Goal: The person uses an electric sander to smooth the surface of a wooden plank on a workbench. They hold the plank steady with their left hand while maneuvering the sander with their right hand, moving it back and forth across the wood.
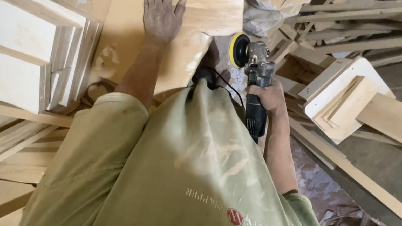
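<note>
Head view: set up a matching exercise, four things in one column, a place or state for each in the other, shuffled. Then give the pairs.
Things:
1. left hand
2. right hand
3. yellow sanding disc
4. stacked wooden blocks

Places or states:
A. piled at the left, beside the board
B. gripping the body of the power sander
C. lying flat, fingers spread, on the plywood board
D. on the sander's head, lifted on edge just right of the board

Pairs: 1-C, 2-B, 3-D, 4-A

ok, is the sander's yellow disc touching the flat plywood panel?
Apart. Head view: the handheld sander's round yellow disc stands on edge beside the pale flat plywood panel, held in the right hand.
</note>
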